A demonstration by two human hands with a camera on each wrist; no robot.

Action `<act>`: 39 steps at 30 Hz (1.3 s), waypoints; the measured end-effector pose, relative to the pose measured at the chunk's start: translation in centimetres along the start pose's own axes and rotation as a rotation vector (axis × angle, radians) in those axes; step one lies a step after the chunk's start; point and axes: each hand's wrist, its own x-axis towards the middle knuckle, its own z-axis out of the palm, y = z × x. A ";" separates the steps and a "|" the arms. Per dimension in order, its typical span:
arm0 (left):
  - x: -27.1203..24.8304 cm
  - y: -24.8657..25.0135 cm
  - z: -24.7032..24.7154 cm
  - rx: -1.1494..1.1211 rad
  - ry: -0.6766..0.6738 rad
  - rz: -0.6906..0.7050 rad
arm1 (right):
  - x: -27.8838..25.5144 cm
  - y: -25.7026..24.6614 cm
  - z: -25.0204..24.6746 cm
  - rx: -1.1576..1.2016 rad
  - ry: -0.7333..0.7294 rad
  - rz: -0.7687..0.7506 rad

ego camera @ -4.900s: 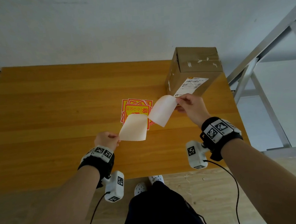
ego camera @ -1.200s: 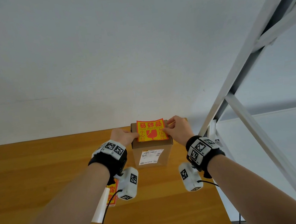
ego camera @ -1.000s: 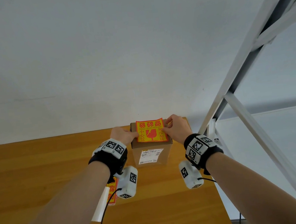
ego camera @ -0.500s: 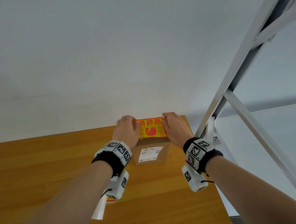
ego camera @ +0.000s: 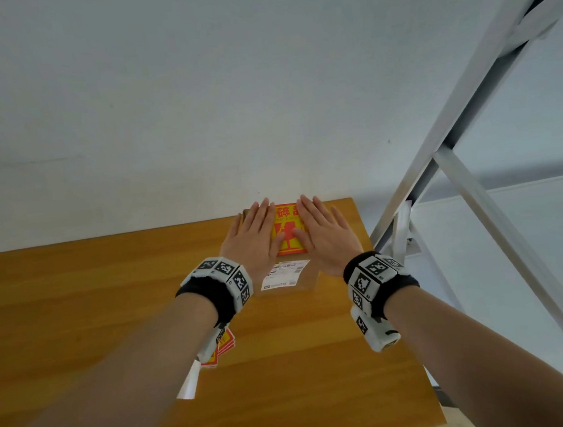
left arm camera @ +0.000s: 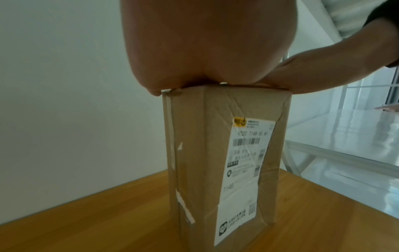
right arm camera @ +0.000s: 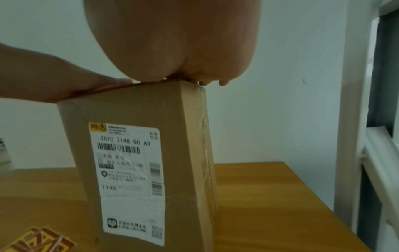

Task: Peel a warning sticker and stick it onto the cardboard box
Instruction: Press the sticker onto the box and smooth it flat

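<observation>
My left hand (ego camera: 253,238) and right hand (ego camera: 325,233) press flat, fingers straight, on warning sticker (ego camera: 286,228) atop cardboard box (left arm camera: 215,162); worktop (ego camera: 109,298) edge at 3 o'clock

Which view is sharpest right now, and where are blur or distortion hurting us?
Head view: sharp and evenly lit, the warning sticker legible between both flat hands, though the wide lens bends the frame. Left wrist view: the shipping label is soft. Right wrist view: the label's large print reads, its small print smears.
</observation>
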 end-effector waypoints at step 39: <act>-1.1 -1.7 0.2 -0.079 0.054 0.042 | 0.7 -0.7 -1.1 -0.015 0.011 -0.142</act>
